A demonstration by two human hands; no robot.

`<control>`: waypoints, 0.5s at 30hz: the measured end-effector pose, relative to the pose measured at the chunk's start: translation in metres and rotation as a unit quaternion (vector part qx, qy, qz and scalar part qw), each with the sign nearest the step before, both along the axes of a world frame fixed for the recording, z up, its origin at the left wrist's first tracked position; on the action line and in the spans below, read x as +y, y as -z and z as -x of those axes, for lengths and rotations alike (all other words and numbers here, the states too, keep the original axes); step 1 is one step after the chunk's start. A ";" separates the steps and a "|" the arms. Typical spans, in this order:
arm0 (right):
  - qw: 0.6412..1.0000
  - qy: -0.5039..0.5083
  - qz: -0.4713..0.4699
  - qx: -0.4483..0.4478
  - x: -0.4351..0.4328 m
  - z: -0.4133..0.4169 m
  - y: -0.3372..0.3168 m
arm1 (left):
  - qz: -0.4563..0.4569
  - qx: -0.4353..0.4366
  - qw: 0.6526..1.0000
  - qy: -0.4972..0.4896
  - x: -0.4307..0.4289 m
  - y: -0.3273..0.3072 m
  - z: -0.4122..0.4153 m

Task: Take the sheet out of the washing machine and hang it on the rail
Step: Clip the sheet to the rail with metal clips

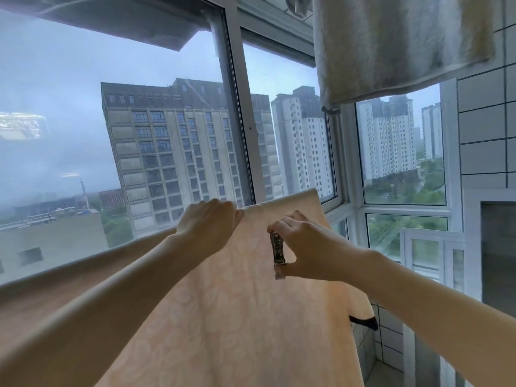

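Sheet: the peach sheet (251, 317) with a pale pattern is draped over a high support in front of the window. Its fold is at the top, and the near half falls down toward the camera.
Rail: it is not visible; I judge that it runs under the top fold of the cloth.
Left hand: the left hand (208, 222) holds the top fold, with its fingers curled over the cloth.
Right hand: the right hand (304, 247) pinches a metal clip (277, 254) between thumb and fingers, which are clamped on it. The clip stands upright against the sheet, just below the fold and to the right of the left hand.
Step in hand: the sheet is out of the machine and over its support, so this looks like the fixing stage, near the end of the task.
Next move: it probably calls for opening the clip wide enough to take both cloth layers and the rail. I cannot tell if the clip bites the cloth already.
Containers: the washing machine is not in view, and no other container shows.
Around: a pale towel (391, 43) hangs above on the right; a window frame (237, 107) stands behind, with tall buildings outside; a tiled wall (485, 129) is on the right.
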State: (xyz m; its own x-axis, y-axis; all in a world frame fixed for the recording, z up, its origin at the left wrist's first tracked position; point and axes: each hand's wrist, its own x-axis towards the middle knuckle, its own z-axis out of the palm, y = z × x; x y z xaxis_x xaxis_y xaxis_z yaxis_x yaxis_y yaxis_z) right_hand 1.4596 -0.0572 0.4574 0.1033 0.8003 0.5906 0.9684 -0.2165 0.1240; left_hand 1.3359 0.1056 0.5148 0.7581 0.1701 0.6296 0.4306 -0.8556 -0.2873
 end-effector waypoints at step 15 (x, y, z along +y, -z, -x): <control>0.998 -0.053 0.004 -0.017 -0.020 -0.100 -0.010 | 0.018 -0.130 0.988 -0.082 -0.025 0.000 -0.044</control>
